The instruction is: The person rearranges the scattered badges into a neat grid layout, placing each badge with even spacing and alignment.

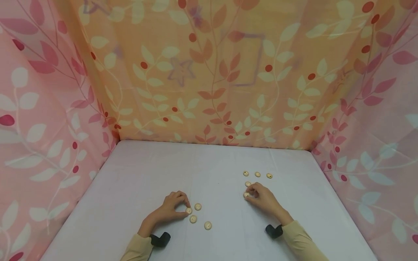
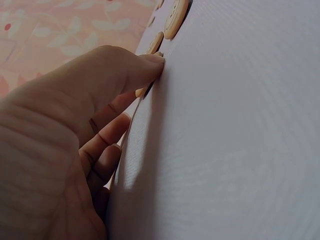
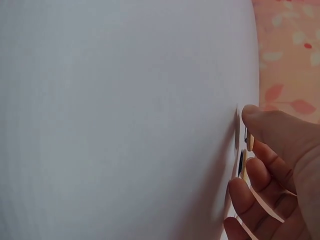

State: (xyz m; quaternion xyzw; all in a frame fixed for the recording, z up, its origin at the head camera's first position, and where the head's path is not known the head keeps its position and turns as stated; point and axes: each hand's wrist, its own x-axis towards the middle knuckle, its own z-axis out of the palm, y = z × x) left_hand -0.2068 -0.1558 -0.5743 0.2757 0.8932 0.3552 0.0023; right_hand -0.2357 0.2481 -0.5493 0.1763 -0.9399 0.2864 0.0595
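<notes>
My left hand (image 1: pixel 172 207) pinches a round, pale wooden button (image 1: pixel 188 210) by its edges, at or just above the white tabletop. Close around it lie other buttons: one (image 1: pixel 197 206) behind, one (image 1: pixel 193 219) in front, and one (image 1: pixel 208 225) further right. On the right, my right hand (image 1: pixel 263 199) holds another button (image 1: pixel 246 195) between thumb and index finger. In the right wrist view this button (image 3: pixel 249 141) stands on edge, a little off the cloth. Just behind it sits a button (image 1: pixel 248 184) partly covered by the fingers.
Beyond the right hand, three buttons form a row: left (image 1: pixel 246 173), middle (image 1: pixel 257 174) and right (image 1: pixel 269 175). A white cloth covers the table (image 1: pixel 196 166). Leaf-patterned curtains (image 1: pixel 212 72) enclose its back and both sides. Black wrist mounts (image 1: pixel 160 239) sit on both forearms.
</notes>
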